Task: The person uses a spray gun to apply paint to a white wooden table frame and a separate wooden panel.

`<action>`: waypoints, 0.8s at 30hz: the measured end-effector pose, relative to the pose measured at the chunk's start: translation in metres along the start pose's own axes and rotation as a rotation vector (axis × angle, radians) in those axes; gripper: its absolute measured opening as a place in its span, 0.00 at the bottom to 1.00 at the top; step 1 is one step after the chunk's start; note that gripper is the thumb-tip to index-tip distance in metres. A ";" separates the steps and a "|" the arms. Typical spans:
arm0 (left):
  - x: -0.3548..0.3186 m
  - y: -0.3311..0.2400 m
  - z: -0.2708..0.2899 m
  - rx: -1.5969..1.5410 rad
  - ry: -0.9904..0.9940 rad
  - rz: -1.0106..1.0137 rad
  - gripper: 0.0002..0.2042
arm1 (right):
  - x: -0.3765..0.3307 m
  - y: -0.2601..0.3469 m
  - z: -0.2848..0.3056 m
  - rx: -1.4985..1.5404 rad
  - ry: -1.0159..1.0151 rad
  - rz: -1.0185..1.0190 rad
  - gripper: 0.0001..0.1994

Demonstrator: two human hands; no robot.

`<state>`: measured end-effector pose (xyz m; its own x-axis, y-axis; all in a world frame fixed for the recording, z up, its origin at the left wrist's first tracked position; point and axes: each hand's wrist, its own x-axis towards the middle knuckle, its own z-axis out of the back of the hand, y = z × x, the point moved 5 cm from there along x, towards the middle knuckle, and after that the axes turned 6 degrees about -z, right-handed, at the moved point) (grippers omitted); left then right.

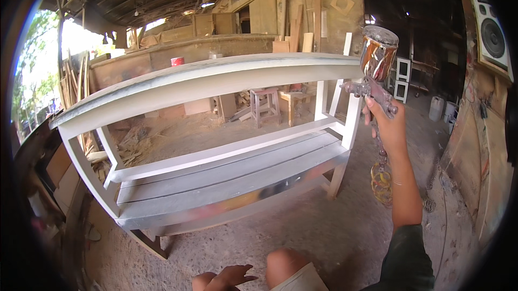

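My right hand [389, 129] is closed around the grip of a paint spray gun [379, 97] with a paint-streaked cup [380, 53] on top. Its nozzle points left, at the right end of a long white wooden table [216, 87], apart from it. This table's legs stand on a low grey plank bench [237, 169] with stained front edge. Coiled yellowish hose [381, 186] hangs below the gun. Down by my knees, my left hand [231, 276] holds nothing, its fingers stretched out; part of it is cut off by the lower edge.
Behind the table are a small reddish stool [264, 106], scrap wood and a red can [177, 62]. Wooden boards lean at the back wall. On the right are a speaker [492, 35], a plastic jug [436, 107] and a hose along the concrete floor [410, 151].
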<state>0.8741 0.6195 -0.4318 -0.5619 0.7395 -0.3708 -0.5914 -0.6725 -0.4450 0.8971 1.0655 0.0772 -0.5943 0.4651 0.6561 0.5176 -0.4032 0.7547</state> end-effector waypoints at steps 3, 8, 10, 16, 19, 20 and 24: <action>-0.010 -0.016 0.012 -0.012 0.031 0.023 0.41 | -0.018 0.021 -0.022 0.003 0.053 0.025 0.12; -0.026 -0.019 0.011 0.007 -0.009 0.009 0.39 | -0.042 0.049 -0.066 0.002 0.146 0.035 0.11; -0.034 -0.024 0.016 0.002 -0.028 0.009 0.37 | -0.054 0.061 -0.087 0.017 0.178 0.053 0.11; -0.053 -0.024 0.018 -0.016 -0.097 0.001 0.35 | -0.078 0.088 -0.146 0.063 0.306 0.073 0.11; -0.054 -0.014 0.009 -0.017 -0.147 -0.015 0.34 | -0.090 0.099 -0.175 0.102 0.364 0.092 0.11; -0.056 -0.014 0.009 -0.015 -0.167 -0.031 0.34 | -0.094 0.103 -0.183 0.108 0.382 0.100 0.11; -0.070 -0.019 0.015 -0.045 -0.184 -0.029 0.33 | -0.112 0.126 -0.222 0.151 0.426 0.119 0.11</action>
<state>0.9159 0.5796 -0.3854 -0.6437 0.7376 -0.2039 -0.5847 -0.6459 -0.4908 0.8922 0.7878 0.0991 -0.7091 0.0452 0.7037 0.6622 -0.3001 0.6866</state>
